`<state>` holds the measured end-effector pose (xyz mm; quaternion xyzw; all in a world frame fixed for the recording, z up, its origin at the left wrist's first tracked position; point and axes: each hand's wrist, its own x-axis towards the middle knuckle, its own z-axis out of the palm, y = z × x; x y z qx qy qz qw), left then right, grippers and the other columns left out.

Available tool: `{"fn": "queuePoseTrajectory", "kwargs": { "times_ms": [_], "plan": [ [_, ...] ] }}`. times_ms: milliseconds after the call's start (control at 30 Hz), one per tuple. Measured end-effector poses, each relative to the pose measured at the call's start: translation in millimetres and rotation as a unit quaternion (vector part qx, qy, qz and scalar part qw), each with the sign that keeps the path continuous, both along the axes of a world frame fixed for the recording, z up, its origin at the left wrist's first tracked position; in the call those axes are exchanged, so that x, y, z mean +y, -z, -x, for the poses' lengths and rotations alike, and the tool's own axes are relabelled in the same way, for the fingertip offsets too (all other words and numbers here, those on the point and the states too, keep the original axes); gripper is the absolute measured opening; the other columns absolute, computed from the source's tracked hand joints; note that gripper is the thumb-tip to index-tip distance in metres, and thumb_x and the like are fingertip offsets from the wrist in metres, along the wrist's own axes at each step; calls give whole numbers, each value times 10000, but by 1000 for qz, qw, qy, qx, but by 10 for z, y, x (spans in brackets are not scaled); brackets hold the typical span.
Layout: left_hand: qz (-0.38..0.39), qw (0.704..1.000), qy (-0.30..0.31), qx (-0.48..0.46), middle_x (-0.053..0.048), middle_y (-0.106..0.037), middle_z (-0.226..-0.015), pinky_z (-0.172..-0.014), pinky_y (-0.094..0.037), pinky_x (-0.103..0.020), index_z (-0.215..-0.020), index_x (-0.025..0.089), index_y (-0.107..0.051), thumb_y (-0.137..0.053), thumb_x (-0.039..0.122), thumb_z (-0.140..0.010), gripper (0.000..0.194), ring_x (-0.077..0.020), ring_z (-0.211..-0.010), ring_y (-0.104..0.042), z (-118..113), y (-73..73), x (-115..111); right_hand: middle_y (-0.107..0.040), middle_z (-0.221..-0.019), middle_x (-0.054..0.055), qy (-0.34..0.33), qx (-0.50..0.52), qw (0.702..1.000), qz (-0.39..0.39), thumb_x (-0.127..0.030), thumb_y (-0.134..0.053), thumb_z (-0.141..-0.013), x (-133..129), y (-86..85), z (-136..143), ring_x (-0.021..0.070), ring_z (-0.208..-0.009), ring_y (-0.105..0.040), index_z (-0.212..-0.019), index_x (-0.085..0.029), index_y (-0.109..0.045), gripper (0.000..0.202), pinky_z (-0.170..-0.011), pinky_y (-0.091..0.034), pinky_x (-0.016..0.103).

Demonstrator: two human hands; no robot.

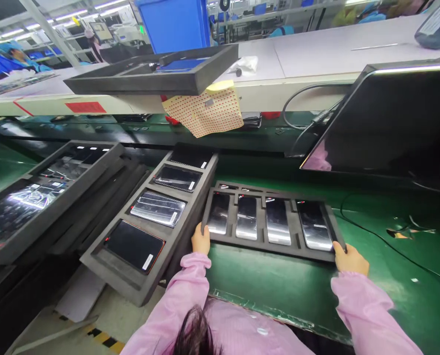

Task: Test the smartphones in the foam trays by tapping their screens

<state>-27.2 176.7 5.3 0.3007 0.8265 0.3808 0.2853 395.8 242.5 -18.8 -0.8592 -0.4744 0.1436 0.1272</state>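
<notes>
Both my hands grip a dark grey foam tray with several smartphones in its slots, over the green work surface. My left hand is closed on the tray's near left corner. At the near right corner my right hand is closed, its thumb along the rim. One phone in the tray reflects the lights. Part of another foam tray shows just behind the held one. To the left lies a foam tray with several phones, the nearest phone having an orange edge.
A larger tray of thin dark parts sits at far left. A monitor stands at the right, with a cable on the green table. On the shelf above are another foam tray and a blue bin. A yellow dotted sheet hangs from its edge.
</notes>
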Motion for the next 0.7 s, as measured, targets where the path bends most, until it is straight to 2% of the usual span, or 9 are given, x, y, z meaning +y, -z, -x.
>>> {"fn": "queuePoseTrajectory", "kwargs": {
  "times_ms": [100, 200, 300, 367, 400, 467, 533, 600, 700],
  "plan": [
    [22, 1000, 2, 22, -106, -631, -1083, -944, -385, -384, -1095, 210, -549, -439, 371, -792, 360, -249, -1052, -558, -67, 103, -509, -532, -567, 69, 49, 19, 997, 54, -484, -387, -733, -514, 41, -116, 265, -593, -546, -850, -207, -652, 401, -608, -432, 387],
    [58, 995, 30, 69, -115, -601, -1141, -941, -395, -385, -1156, 205, -509, -375, 428, -811, 432, -241, -1078, -541, -92, 345, -1124, -587, -727, 118, 69, 31, 996, 51, -592, -331, -704, -1248, 185, -253, 343, -806, -587, -948, -236, -645, 533, -666, -452, 452],
    [71, 985, 77, 136, -127, -601, -1115, -928, -403, -416, -1152, 199, -519, -326, 410, -824, 435, -249, -1068, -531, -114, 557, -1619, -595, -963, 92, 108, 27, 994, -9, -645, -348, -642, -1914, 359, -349, 343, -1042, -536, -1070, -441, -554, 517, -714, -446, 503],
    [78, 971, 97, 206, -132, -592, -1097, -932, -387, -444, -1152, 197, -530, -305, 358, -828, 425, -258, -1065, -517, -166, 587, -1785, -577, -1068, 70, 75, -1, 995, -62, -621, -351, -670, -2163, 414, -364, 305, -1153, -473, -1141, -499, -477, 502, -805, -421, 511],
    [86, 959, 98, 250, -138, -575, -1109, -937, -371, -460, -1164, 191, -528, -307, 337, -827, 429, -268, -1078, -499, -209, 562, -1809, -571, -1100, 79, 48, -22, 995, -85, -590, -343, -703, -2211, 411, -354, 294, -1179, -452, -1173, -465, -467, 502, -858, -397, 513],
    [106, 930, 113, 334, -151, -532, -1153, -948, -330, -492, -1192, 183, -521, -333, 320, -820, 438, -292, -1117, -451, -322, 449, -1748, -560, -1142, 135, -6, -71, 991, -113, -512, -323, -766, -2175, 353, -301, 307, -1192, -436, -1182, -305, -510, 501, -926, -344, 527],
    [127, 898, 182, 381, -152, -509, -1182, -947, -302, -509, -1206, 185, -518, -369, 335, -812, 447, -307, -1124, -424, -455, 303, -1585, -522, -1203, 184, -26, -119, 987, -107, -481, -324, -794, -2031, 251, -212, 340, -1191, -414, -1088, -182, -575, 488, -907, -337, 547],
    [150, 875, 234, 396, -157, -508, -1189, -920, -310, -512, -1243, 168, -483, -405, 378, -795, 501, -314, -1084, -436, -579, 184, -1378, -502, -1239, 174, -52, -147, 985, -76, -508, -342, -805, -1871, 146, -96, 361, -1216, -357, -1049, -160, -586, 490, -898, -304, 585],
    [187, 861, 235, 410, -213, -499, -1180, -853, -350, -495, -1279, 72, -424, -438, 438, -758, 637, -346, -1057, -443, -724, 117, -1093, -479, -1237, 218, -88, -173, 980, -38, -617, -452, -724, -1717, 56, 97, 389, -1206, -321, -1050, -104, -576, 620, -880, -268, 626]
  ]
}}
